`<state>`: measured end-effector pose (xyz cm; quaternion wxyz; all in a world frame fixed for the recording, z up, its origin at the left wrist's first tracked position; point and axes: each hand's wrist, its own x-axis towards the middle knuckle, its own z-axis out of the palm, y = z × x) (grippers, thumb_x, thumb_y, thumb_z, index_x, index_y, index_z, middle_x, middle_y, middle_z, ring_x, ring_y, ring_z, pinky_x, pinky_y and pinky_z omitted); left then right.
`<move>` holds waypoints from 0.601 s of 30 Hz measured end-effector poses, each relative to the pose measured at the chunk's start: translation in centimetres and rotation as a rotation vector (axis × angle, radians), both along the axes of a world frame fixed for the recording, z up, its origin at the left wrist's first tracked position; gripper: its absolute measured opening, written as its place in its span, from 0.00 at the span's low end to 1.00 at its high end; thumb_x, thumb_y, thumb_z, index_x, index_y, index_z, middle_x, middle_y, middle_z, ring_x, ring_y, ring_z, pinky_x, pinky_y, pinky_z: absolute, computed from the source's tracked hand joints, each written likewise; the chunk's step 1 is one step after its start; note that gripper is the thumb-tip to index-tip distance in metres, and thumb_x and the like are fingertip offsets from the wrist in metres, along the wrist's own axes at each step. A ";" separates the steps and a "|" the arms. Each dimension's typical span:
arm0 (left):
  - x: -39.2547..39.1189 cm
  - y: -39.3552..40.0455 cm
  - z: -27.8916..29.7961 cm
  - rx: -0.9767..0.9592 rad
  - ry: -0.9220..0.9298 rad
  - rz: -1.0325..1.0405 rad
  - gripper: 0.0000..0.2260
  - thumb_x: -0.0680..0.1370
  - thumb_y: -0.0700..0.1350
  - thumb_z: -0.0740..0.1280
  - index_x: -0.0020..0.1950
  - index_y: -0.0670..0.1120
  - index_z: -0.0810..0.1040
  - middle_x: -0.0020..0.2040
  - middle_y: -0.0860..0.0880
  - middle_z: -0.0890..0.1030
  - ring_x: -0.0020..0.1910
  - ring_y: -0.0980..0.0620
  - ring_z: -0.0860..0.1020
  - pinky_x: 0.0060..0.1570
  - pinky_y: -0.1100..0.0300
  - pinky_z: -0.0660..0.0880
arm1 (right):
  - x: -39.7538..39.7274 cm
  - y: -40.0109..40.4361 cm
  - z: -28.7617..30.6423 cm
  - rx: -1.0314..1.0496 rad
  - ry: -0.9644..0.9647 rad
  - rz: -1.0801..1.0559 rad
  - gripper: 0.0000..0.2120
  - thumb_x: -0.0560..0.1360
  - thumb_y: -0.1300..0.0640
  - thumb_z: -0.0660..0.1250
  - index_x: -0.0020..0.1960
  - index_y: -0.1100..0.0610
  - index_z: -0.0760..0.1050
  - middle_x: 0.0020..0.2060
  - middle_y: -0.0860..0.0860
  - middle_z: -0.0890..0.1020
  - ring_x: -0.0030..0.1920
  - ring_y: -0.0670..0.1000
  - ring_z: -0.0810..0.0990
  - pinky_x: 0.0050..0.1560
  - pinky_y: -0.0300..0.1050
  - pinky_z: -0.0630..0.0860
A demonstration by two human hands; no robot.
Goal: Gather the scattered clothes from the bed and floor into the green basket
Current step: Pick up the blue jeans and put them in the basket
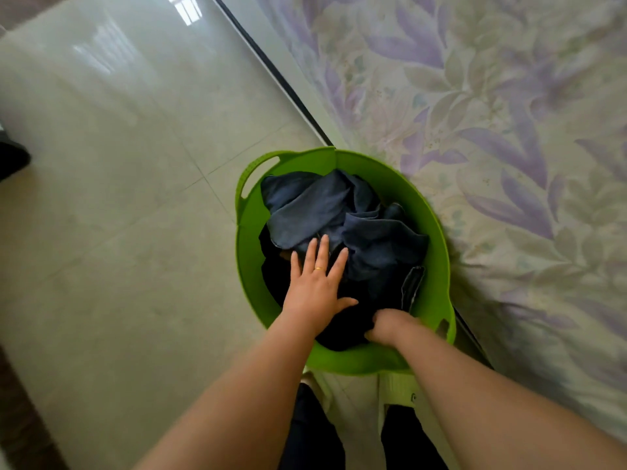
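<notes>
The round green basket (437,232) stands on the floor against the bed's edge, in the middle of the head view. It is filled with dark clothes: blue denim (373,239) on top and a black garment (342,327) at the near side. My left hand (315,283) lies flat, fingers spread, pressing on the pile. My right hand (386,325) is at the basket's near rim with its fingers curled down into the black garment; the fingertips are hidden.
The bed with a purple-flowered sheet (492,113) fills the right side. Pale glossy floor tiles (118,198) spread to the left. A dark shoe (12,159) shows at the left edge. My legs (312,435) stand just before the basket.
</notes>
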<state>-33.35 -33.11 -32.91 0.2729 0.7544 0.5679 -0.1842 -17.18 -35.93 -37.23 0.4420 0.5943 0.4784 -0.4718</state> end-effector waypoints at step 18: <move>8.0 -11.0 -0.3 -0.388 0.094 -0.075 0.34 0.74 0.51 0.70 0.77 0.51 0.60 0.79 0.41 0.45 0.78 0.39 0.43 0.73 0.35 0.42 | 1.6 -2.6 6.8 -0.032 0.136 0.739 0.32 0.73 0.53 0.68 0.74 0.51 0.62 0.72 0.54 0.68 0.73 0.58 0.64 0.71 0.59 0.59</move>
